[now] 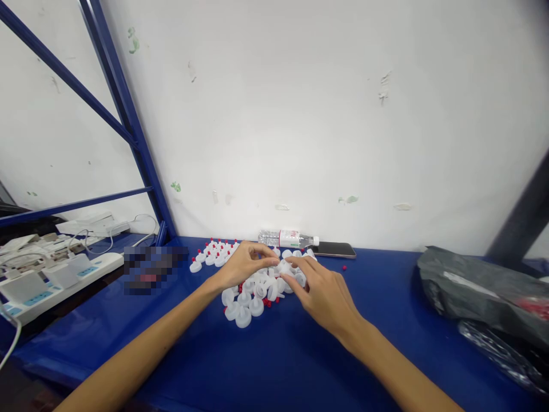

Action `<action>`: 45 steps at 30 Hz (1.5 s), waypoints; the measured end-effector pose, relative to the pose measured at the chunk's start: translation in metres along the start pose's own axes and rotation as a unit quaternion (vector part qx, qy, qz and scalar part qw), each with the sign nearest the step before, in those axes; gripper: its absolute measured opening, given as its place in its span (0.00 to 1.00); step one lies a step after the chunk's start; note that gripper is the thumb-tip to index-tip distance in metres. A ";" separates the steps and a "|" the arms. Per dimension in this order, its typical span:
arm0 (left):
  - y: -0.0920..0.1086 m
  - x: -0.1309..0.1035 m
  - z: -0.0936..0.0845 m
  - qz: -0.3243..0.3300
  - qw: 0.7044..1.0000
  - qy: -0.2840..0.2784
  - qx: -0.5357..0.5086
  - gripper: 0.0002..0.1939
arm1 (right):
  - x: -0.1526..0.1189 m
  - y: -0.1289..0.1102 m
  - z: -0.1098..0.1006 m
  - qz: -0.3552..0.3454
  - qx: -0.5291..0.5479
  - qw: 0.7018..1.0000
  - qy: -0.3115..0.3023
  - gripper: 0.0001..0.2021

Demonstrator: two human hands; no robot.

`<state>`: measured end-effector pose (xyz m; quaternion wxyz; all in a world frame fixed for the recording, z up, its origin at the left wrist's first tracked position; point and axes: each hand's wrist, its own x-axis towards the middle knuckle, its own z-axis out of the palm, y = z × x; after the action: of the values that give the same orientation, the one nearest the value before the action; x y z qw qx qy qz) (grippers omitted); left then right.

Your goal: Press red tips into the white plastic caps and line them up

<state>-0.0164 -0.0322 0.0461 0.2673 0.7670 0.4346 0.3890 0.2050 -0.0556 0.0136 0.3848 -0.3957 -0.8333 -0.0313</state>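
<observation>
Above a pile of white nozzle caps (243, 316), my left hand (246, 264) has its thumb and fingertips pinched together; what lies between them is too small to make out. Close beside it on the right, my right hand (321, 289) grips a white nozzle cap (283, 266) between thumb and fingers. Both hands' fingertips come close together at this cap. Loose small red tip caps (268, 302) lie among the pile. To the left stand rows of white nozzle caps with red tips (195, 265), upright on the blue table (266, 360).
Behind the pile, a clear plastic bottle (289, 238) lies against the wall, beside a phone (334, 249). One red tip cap (344, 268) sits apart at right. A dark plastic bag (472, 286) occupies the right side. Power strips (64, 280) with chargers are at left.
</observation>
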 end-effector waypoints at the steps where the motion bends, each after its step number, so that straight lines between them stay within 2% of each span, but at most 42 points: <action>1: 0.000 0.000 0.002 -0.006 1.000 -0.005 -0.020 0.15 | 0.000 0.001 0.001 -0.002 -0.001 1.000 0.002 0.15; 6: 0.001 -0.001 0.004 -0.019 0.998 -0.006 -0.052 0.12 | -0.001 0.004 0.002 0.001 0.005 1.000 0.013 0.15; 10: 0.003 -0.002 0.007 -0.021 0.998 -0.003 -0.051 0.12 | -0.002 0.003 0.002 0.006 0.008 1.000 -0.004 0.15; 14: 0.004 -0.002 0.009 -0.024 0.998 -0.001 -0.054 0.15 | 0.003 0.008 -0.003 0.007 0.000 1.000 -0.020 0.16; 17: 0.003 -0.002 0.006 -0.042 0.998 0.030 -0.045 0.20 | 0.011 0.028 -0.013 0.053 -0.032 0.998 0.003 0.20; 20: 0.002 0.000 0.003 -0.057 0.996 0.059 -0.032 0.20 | 0.016 0.061 -0.023 0.131 -0.057 0.989 0.024 0.20; 23: 0.000 0.001 0.000 -0.064 0.995 0.074 -0.021 0.20 | 0.016 0.092 -0.030 0.193 -0.079 0.978 0.001 0.16; 26: -0.001 0.001 0.000 -0.071 0.993 0.090 -0.016 0.19 | 0.012 0.114 -0.028 0.225 -0.103 0.968 -0.039 0.16; 30: -0.001 0.001 0.000 -0.077 0.991 0.107 -0.014 0.18 | 0.005 0.131 -0.015 0.228 -0.089 0.964 -0.107 0.16; 34: 0.000 0.001 0.000 -0.075 0.992 0.104 -0.011 0.18 | 0.002 0.143 -0.003 0.213 -0.058 0.966 -0.132 0.14; 40: -0.001 0.000 0.001 -0.061 0.993 0.098 -0.003 0.18 | 0.003 0.146 0.005 0.180 -0.040 0.974 -0.133 0.14; 45: -0.003 0.000 0.001 -0.041 0.994 0.100 0.010 0.17 | 0.004 0.139 0.006 0.189 -0.016 0.976 -0.108 0.16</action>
<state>-0.0168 -0.0310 0.0429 0.2300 0.7087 0.4941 0.4480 0.2944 0.0442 -0.0226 0.2851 -0.5533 -0.7793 0.0720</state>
